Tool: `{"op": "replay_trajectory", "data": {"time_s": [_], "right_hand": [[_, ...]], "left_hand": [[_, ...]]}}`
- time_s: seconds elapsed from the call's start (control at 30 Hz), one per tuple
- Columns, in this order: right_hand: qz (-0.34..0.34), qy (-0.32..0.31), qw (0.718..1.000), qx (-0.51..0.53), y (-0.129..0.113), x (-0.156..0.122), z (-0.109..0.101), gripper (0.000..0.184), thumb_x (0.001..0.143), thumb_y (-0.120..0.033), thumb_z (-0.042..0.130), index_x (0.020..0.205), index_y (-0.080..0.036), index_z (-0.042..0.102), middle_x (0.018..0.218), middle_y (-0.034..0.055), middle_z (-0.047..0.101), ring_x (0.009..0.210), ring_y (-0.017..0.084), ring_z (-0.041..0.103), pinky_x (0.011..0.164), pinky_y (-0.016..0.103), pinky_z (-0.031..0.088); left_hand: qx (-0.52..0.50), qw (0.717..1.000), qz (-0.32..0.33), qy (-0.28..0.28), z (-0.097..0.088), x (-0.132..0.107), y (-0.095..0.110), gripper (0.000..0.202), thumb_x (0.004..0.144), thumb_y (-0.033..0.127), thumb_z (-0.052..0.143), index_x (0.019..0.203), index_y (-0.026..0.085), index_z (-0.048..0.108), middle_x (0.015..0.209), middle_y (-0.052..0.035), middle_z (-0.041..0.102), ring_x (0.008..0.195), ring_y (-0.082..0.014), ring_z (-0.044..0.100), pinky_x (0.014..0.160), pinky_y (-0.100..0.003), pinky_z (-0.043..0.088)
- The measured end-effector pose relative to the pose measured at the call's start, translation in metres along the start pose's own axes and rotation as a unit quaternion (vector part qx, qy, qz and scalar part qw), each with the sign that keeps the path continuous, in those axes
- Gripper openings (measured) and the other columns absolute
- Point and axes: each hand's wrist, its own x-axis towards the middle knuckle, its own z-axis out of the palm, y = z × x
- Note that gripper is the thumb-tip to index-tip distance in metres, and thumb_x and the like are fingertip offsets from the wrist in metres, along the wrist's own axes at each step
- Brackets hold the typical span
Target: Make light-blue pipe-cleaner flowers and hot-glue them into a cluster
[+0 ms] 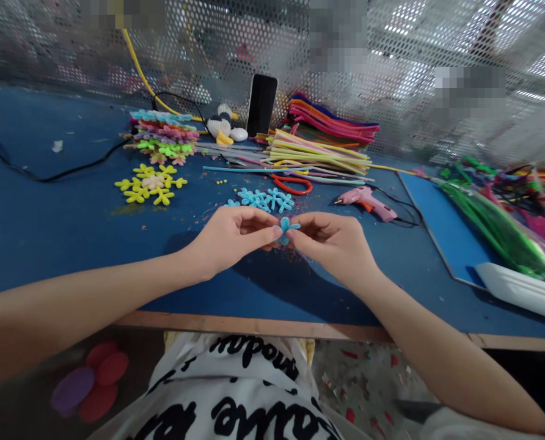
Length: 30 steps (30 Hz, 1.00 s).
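Note:
Between both thumbs and fingertips is a small blue pipe-cleaner flower [285,225], held just above the blue table. My left hand [238,235] pinches its left side, and my right hand [330,241] pinches its right side. Fingers partly cover the lower petals. Right behind the hands lies a cluster of similar blue pipe-cleaner flowers [266,198]. To their left rests a yellow pipe-cleaner snowflake [137,186] with a pale pink centre. Farther back, finished flower shapes in several colours form a stack [167,137].
A pink hot glue gun [368,203] and red-handled scissors [293,184] lie behind the right hand. Bundles of pipe cleaners [321,153], a propped phone [262,105] and a small plush figure [220,125] stand along the mesh wall. A green plastic bag [497,226] is at right.

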Motion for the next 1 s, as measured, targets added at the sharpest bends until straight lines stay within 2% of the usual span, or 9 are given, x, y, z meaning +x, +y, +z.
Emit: {"op": "replay_trajectory", "data": {"time_s": [0.13, 0.3, 0.43, 0.57, 0.7, 0.83, 0.93, 1.0], "right_hand": [[0.000, 0.000, 1.000, -0.011, 0.001, 0.000, 0.001, 0.020, 0.078, -0.032, 0.077, 0.088, -0.015, 0.079, 0.074, 0.0052, 0.075, 0.060, 0.015, 0.065, 0.054, 0.025, 0.051], [0.039, -0.037, 0.997, 0.051, 0.000, 0.002, 0.001, 0.018, 0.080, -0.032, 0.078, 0.088, -0.015, 0.079, 0.070, 0.0044, 0.074, 0.063, 0.015, 0.068, 0.064, 0.027, 0.056], [0.071, -0.050, 0.991, 0.105, 0.001, 0.004, 0.000, 0.021, 0.079, -0.035, 0.080, 0.085, -0.015, 0.078, 0.070, 0.0037, 0.074, 0.064, 0.014, 0.068, 0.068, 0.027, 0.056], [0.081, -0.048, 0.993, 0.066, 0.000, 0.004, 0.001, 0.023, 0.078, -0.037, 0.081, 0.079, -0.014, 0.076, 0.068, 0.0039, 0.073, 0.062, 0.014, 0.066, 0.064, 0.026, 0.054], [0.044, -0.047, 0.998, -0.025, -0.003, 0.002, 0.000, 0.026, 0.083, -0.040, 0.075, 0.078, -0.015, 0.075, 0.068, 0.0039, 0.073, 0.061, 0.014, 0.064, 0.059, 0.025, 0.050], [-0.021, -0.071, 0.991, -0.109, -0.004, 0.002, -0.005, 0.029, 0.089, -0.044, 0.068, 0.082, -0.016, 0.074, 0.071, 0.0036, 0.071, 0.061, 0.013, 0.059, 0.057, 0.025, 0.044], [-0.091, -0.078, 0.984, -0.135, -0.003, 0.004, -0.009, 0.024, 0.094, -0.038, 0.062, 0.090, -0.017, 0.073, 0.081, 0.0042, 0.072, 0.070, 0.014, 0.060, 0.063, 0.025, 0.045], [-0.108, -0.084, 0.981, -0.138, -0.002, 0.005, -0.010, 0.021, 0.094, -0.034, 0.061, 0.089, -0.017, 0.072, 0.082, 0.0041, 0.071, 0.070, 0.014, 0.059, 0.063, 0.025, 0.045]], "left_hand": [[-0.006, 1.000, 0.001, 0.011, 0.000, 0.001, -0.003, 0.024, 0.076, 0.029, 0.084, 0.089, 0.013, 0.074, 0.076, -0.0018, 0.075, 0.069, -0.0134, 0.070, 0.073, -0.027, 0.059], [-0.027, 0.999, -0.014, 0.015, 0.001, 0.004, -0.005, 0.015, 0.078, 0.023, 0.082, 0.085, 0.013, 0.073, 0.074, -0.0010, 0.074, 0.068, -0.0123, 0.069, 0.072, -0.026, 0.059], [-0.057, 0.998, -0.021, 0.031, 0.000, 0.005, -0.007, 0.022, 0.075, 0.028, 0.086, 0.086, 0.014, 0.073, 0.076, -0.0005, 0.073, 0.069, -0.0117, 0.069, 0.072, -0.026, 0.059], [-0.091, 0.994, -0.045, 0.039, -0.001, 0.006, -0.009, 0.035, 0.066, 0.034, 0.092, 0.089, 0.015, 0.074, 0.079, 0.0000, 0.074, 0.071, -0.0112, 0.069, 0.075, -0.026, 0.059], [-0.093, 0.993, -0.075, 0.022, 0.001, 0.005, -0.007, 0.034, 0.063, 0.034, 0.093, 0.084, 0.014, 0.075, 0.077, -0.0004, 0.073, 0.072, -0.0109, 0.067, 0.076, -0.025, 0.057], [-0.043, 0.996, -0.074, 0.009, 0.000, 0.004, -0.005, 0.026, 0.067, 0.032, 0.089, 0.077, 0.014, 0.074, 0.069, 0.0000, 0.071, 0.067, -0.0112, 0.065, 0.072, -0.025, 0.056], [0.003, 0.997, -0.075, -0.004, 0.000, 0.003, -0.004, 0.022, 0.074, 0.033, 0.083, 0.078, 0.014, 0.072, 0.067, -0.0004, 0.072, 0.065, -0.0123, 0.066, 0.070, -0.026, 0.056], [0.029, 0.996, -0.084, -0.018, 0.000, 0.003, -0.004, 0.019, 0.077, 0.032, 0.079, 0.080, 0.014, 0.071, 0.069, -0.0014, 0.073, 0.066, -0.0134, 0.067, 0.071, -0.027, 0.056]]}}
